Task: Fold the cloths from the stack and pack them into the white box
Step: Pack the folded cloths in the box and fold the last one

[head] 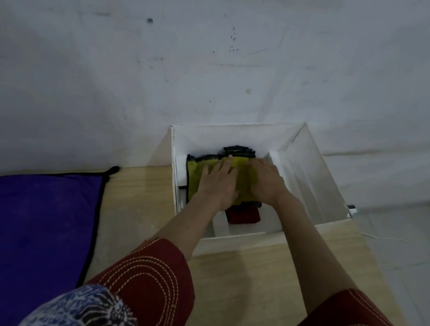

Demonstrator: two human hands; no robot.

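Both hands are working inside the white box (240, 242), which is sitting on a light wooden table (144, 202) with its far side against a scuffed white wall (227, 51). A folded yellow cloth (197, 177) with dark trim is lying in the box's left part, on top of the other packed pieces. The left hand (219, 183) is pressing down on it with fingers spread flat, gripping nothing. The right hand (265, 179) is resting on the same cloth just beside the left, its fingers bending over the far edge; I cannot tell whether they are pinching the fabric.

A red cloth (244, 216) is peeking out below the yellow one toward the box's near wall, and a dark cloth (238, 149) is showing toward its far wall. The forearms are hiding part of the box's inside. A white partition (276, 157) is standing right of the cloths.

Left of the box, well apart, a purple cloth (22, 216) is lying flat on the table. Right of the box, a thin white cable (383, 237) is trailing.
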